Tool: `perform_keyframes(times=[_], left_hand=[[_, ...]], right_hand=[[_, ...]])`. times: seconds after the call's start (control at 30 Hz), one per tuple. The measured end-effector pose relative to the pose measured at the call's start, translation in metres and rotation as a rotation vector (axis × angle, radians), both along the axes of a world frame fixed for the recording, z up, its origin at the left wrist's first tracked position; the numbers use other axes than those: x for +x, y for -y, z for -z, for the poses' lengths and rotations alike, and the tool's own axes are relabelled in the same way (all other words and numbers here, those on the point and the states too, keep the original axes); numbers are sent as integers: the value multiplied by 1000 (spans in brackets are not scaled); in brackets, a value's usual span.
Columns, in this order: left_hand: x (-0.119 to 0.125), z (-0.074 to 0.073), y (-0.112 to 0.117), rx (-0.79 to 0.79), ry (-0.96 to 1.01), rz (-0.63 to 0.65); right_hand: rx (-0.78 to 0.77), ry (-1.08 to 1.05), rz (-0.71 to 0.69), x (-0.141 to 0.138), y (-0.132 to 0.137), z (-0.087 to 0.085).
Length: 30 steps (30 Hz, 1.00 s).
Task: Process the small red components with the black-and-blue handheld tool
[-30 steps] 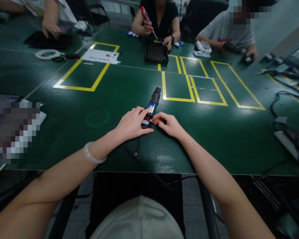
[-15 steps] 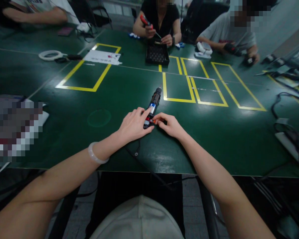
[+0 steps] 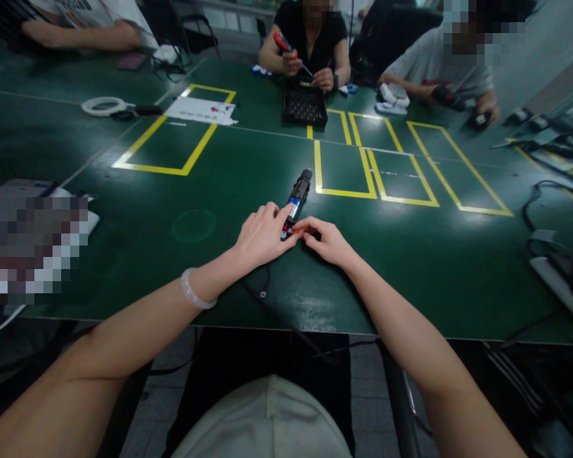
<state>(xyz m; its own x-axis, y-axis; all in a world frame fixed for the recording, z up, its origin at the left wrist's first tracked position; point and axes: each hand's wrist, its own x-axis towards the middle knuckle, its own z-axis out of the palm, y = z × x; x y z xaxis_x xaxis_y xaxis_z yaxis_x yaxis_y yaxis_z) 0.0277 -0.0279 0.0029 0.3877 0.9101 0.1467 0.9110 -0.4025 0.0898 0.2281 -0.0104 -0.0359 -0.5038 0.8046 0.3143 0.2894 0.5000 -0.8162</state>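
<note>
A partly bared electric screwdriver (image 3: 295, 202) lies on the green table, its black nose pointing away from me. A silver motor with a blue band shows in its middle, with some red at the near end. My left hand (image 3: 266, 234) covers the near end, index finger along the motor and thumb curled around the near side. My right hand (image 3: 325, 239) is pinched at the right of that end, on a small orange piece (image 3: 296, 231) mostly hidden by the fingertips. My left thumb tip meets the right fingertips. A black cable (image 3: 277, 310) runs from under the left hand over the table edge.
Yellow tape rectangles (image 3: 346, 193) mark the table. Across it, a person holds a red screwdriver (image 3: 284, 44) over a black tray (image 3: 304, 119). Another person at far right holds a dark power tool (image 3: 447, 97). A white cable coil (image 3: 104, 106) and paper (image 3: 200, 111) lie far left.
My left thumb has moved in towards the right fingertips and covers more of the near end. My right hand stays pinched at the same spot. The whole view has shifted slightly.
</note>
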Motion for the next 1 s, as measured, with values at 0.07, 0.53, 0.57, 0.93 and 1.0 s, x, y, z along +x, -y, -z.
perform_keyframes(times=[0.07,0.53,0.57,0.93,1.0], left_hand=[[-2,-1,-1,-6,-14,1],[-81,-3,-65,-17,-36,-305],[-94,-2,-72,-21,-37,-340],[-186,4,-87,-2,103,-584],[-187,6,-86,36,122,-587]], right_hand=[[-6,-18,-1,2,-1,1],[-58,-16,69,10,-3,3],[-59,-14,71,10,-3,2],[-69,8,64,9,-1,-1],[-68,9,63,9,-1,-1]])
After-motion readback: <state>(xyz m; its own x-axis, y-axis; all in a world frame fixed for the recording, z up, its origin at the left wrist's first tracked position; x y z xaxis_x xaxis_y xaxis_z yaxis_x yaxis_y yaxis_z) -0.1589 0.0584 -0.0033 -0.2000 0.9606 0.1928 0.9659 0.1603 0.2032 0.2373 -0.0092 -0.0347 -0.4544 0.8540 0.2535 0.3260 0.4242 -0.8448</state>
